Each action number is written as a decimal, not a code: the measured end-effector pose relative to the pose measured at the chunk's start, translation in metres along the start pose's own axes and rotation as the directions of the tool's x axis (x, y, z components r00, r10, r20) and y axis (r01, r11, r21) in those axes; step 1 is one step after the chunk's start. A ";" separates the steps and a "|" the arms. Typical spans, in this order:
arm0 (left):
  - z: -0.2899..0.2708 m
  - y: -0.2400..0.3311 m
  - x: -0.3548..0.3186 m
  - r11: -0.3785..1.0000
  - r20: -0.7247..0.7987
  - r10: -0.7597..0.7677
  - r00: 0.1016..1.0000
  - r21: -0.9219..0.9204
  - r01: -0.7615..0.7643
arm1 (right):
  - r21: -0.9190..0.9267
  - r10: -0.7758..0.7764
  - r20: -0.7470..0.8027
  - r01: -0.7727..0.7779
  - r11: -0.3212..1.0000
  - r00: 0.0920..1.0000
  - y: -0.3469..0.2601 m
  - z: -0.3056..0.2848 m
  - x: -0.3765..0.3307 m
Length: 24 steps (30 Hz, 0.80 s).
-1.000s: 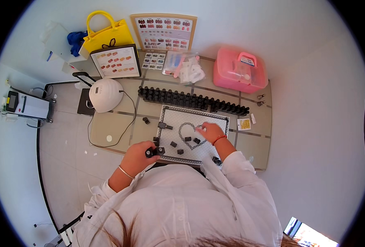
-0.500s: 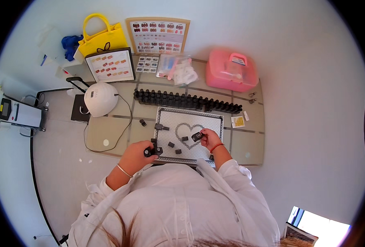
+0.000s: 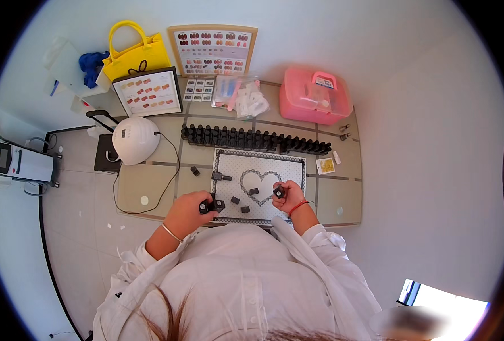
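Observation:
Over the left front corner of a white mat with a heart outline, my left hand is closed around black nail polish bottles; at least two seem to be in it. On the right of the heart, my right hand grips another black nail polish bottle between thumb and fingers, one end facing up. Between the hands, several small black pieces, perhaps caps or bottles, lie on the mat, one piece near the middle. A bottle lies on its side at the mat's left edge.
A long row of black bottles stands behind the mat. To the left are a white nail lamp with its cord and a loose black bottle. A pink case, colour charts and a yellow bag stand at the back.
My right hand has turned its bottle, which now shows an end upward, and shifted slightly right and down. My left hand keeps its bottles with little movement. The whole view has shifted slightly.

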<state>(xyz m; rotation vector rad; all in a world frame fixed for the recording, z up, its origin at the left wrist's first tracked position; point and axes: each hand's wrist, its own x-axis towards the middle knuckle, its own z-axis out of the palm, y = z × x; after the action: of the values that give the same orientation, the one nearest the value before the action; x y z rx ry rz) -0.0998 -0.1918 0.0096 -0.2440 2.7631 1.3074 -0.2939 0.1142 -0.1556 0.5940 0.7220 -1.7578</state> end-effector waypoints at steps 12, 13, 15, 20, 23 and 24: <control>-0.001 -0.006 0.000 0.999 -0.030 -0.025 0.999 -0.032 0.024 | -0.799 -0.649 0.164 -0.286 -0.529 0.743 0.009 -0.007 0.016; -0.001 -0.006 0.000 0.999 -0.030 -0.026 0.999 -0.037 0.025 | -0.773 -0.653 0.163 -0.316 -0.550 0.739 0.009 -0.011 0.018; -0.001 -0.009 0.001 1.000 -0.046 -0.018 0.999 -0.026 0.017 | -0.717 -0.641 0.159 -0.359 -0.598 0.751 0.007 -0.010 0.017; -0.002 -0.012 -0.002 0.998 -0.051 -0.058 0.997 -0.034 0.056 | -0.523 -0.565 0.302 -0.362 -0.772 0.768 0.009 0.020 -0.002; -0.002 -0.013 -0.003 0.997 -0.056 -0.071 0.996 -0.022 0.070 | -0.561 -0.493 0.568 -0.128 -0.818 0.659 0.019 0.048 -0.006; -0.002 -0.012 -0.002 0.998 -0.056 -0.064 0.996 -0.018 0.063 | -0.586 -0.444 0.575 -0.033 -0.810 0.688 0.022 0.048 -0.001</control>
<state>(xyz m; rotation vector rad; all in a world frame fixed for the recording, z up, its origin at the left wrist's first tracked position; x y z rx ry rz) -0.0960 -0.2004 0.0017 -0.3719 2.7670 1.3286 -0.2746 0.0750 -0.1255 -1.2744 2.7345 -0.3230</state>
